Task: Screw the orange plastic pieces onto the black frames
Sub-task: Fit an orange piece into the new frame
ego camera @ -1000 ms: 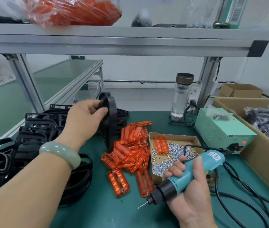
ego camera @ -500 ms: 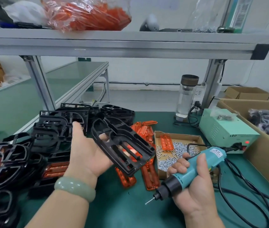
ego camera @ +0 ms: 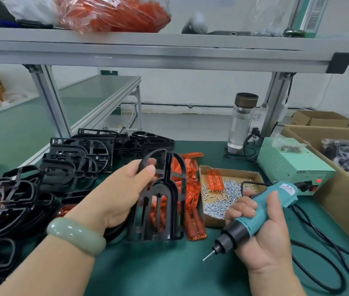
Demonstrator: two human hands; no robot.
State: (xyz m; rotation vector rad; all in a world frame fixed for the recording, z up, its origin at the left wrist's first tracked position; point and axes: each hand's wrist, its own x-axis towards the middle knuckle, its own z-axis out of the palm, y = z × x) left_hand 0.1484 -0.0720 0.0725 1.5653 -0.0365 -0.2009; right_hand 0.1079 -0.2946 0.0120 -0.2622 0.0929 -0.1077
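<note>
Step in hand: a bare black frame (ego camera: 170,189) is being readied for fitting; no orange piece is seen on it yet.
Frame position: it is held upright over the green table (ego camera: 169,272), just in front of the pile of orange pieces (ego camera: 191,182).
Left hand (ego camera: 120,195): the frame's upper arch is pinched between thumb and fingers.
Right hand (ego camera: 269,238): it is wrapped around the teal electric screwdriver (ego camera: 261,211), whose bit is pointed down and left, apart from the frame.
Supplies: screws (ego camera: 222,199) are heaped in a cardboard tray (ego camera: 201,175) beside the orange pile, and more frames are stacked at the left (ego camera: 73,163).
Next move, as judged: the frame would need to be laid flat, an orange piece seated in its opening, a screw picked up on the bit and the bit lined up square with a hole.
Hard to make out: whether the frame's lower edge rests on the table cannot be told, nor whether a screw is already carried on the bit.
Hidden or cut off: the left fingers are partly covered by the frame, much of the orange pile is masked behind it, and the stacks at the left are cut by the picture edge.
</note>
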